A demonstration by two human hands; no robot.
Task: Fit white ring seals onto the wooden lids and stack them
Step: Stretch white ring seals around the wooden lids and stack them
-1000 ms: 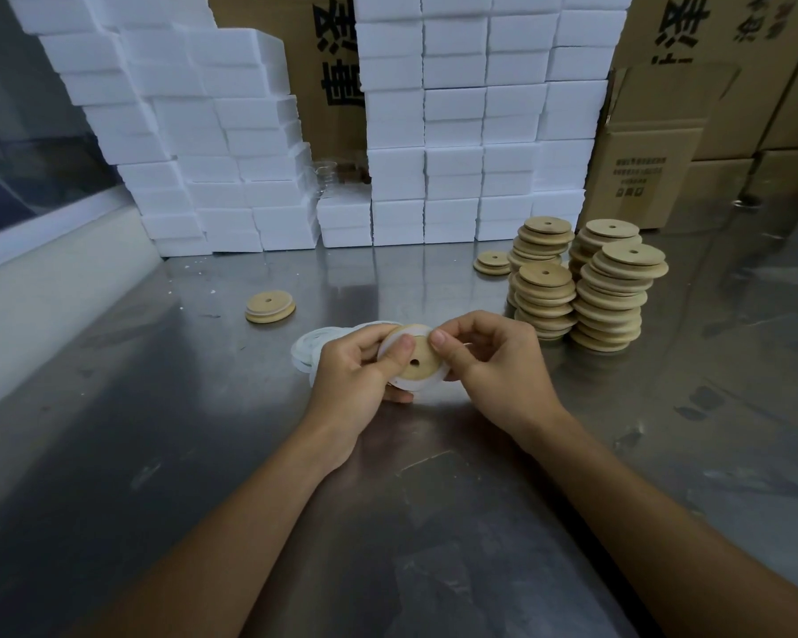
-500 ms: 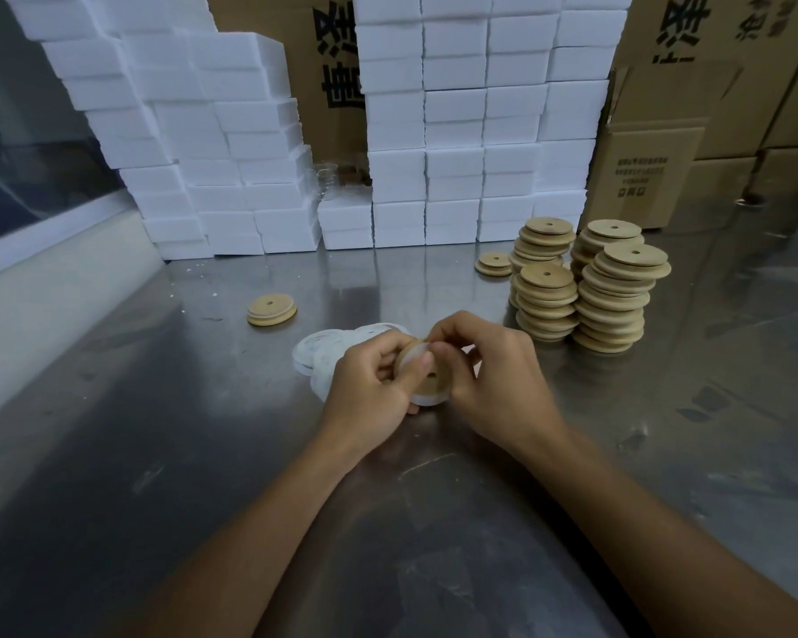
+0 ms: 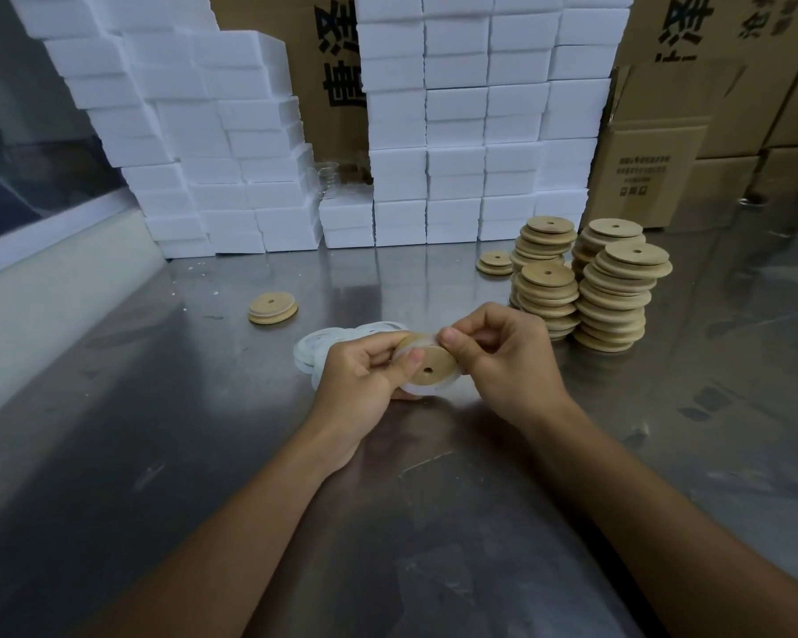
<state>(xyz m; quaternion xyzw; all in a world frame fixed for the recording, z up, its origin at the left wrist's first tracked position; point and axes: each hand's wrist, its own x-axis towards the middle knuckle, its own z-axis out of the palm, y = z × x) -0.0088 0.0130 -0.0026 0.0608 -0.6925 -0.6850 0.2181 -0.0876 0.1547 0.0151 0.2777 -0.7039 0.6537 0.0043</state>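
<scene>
Left hand (image 3: 365,375) grips the tilted lid (image 3: 427,366); right hand (image 3: 503,356), at its upper right edge, pinches the white ring (image 3: 434,390) around the rim

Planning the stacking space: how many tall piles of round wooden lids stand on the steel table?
4 tall piles of round wooden lids, clustered right of the hands: back left, back right, front left, front right. More may hide behind.

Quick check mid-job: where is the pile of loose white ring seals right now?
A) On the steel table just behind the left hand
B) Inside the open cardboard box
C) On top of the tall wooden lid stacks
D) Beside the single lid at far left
A: the loose white ring seals lie on the steel table directly behind the left hand, which holds the round wooden lid.
</scene>
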